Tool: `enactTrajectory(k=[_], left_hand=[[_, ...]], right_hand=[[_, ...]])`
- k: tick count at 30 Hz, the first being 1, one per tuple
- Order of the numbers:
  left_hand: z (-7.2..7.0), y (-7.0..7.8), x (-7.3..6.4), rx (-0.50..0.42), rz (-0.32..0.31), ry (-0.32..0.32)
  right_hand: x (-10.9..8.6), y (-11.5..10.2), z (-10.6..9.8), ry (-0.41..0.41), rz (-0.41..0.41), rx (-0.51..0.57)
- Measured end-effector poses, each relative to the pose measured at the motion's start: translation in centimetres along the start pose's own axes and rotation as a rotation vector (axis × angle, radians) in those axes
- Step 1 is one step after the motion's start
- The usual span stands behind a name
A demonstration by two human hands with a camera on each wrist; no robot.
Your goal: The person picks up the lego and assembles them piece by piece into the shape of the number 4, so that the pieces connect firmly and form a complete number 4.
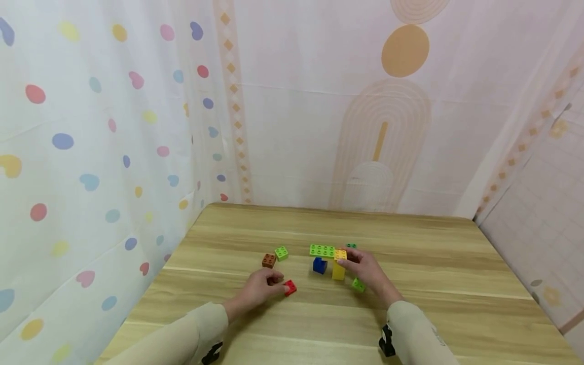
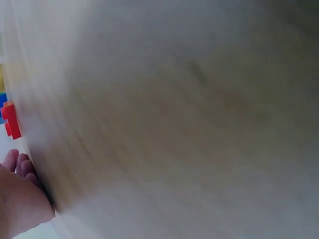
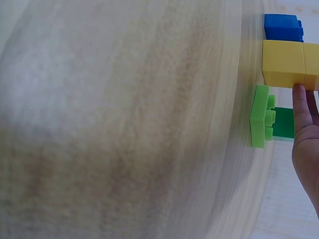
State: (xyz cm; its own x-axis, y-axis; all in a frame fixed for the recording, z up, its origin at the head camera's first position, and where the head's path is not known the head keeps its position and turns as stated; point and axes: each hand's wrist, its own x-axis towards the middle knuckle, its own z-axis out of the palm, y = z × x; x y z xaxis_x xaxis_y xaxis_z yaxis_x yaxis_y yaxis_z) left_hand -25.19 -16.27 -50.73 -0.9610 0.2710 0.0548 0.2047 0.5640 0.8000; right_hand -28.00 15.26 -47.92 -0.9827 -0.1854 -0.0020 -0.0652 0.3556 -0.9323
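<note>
Both hands work low over a wood-grain counter scattered with toy blocks. The right hand grips the stacked yellow blocks, its thumb on the near side and other fingers behind; the right wrist view shows a fingertip against them, close to the seam between two pieces. The left hand is loosely curled with nothing in its grasp, its thumb right at the edge of a red block (whether it actually touches, I cannot tell). Just left of the yellow blocks sits a blue block, and behind that shows a long green block, though whether it joins the yellow ones is unclear. A small green block lies near the right hand, on the near side, while a dark green block peeks out beyond its fingers. Past the left hand, a brown block and a square green block lie side by side. A patterned curtain hangs behind the counter, and pale sleeves cover both forearms.
</note>
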Motion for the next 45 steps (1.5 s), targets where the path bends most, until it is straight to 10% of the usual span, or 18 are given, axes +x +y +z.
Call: enactTrajectory(k=[23,45], left_hand=[[0.8,0.0,0.4,0.173,0.059,-0.020],[-0.9,2.4,2.7,-0.005,-0.014,0.009]], right_hand=[[-0.1,0.1,0.0,0.008,-0.011,0.000],[-0.1,-0.1,-0.1,0.011,0.004,-0.001]])
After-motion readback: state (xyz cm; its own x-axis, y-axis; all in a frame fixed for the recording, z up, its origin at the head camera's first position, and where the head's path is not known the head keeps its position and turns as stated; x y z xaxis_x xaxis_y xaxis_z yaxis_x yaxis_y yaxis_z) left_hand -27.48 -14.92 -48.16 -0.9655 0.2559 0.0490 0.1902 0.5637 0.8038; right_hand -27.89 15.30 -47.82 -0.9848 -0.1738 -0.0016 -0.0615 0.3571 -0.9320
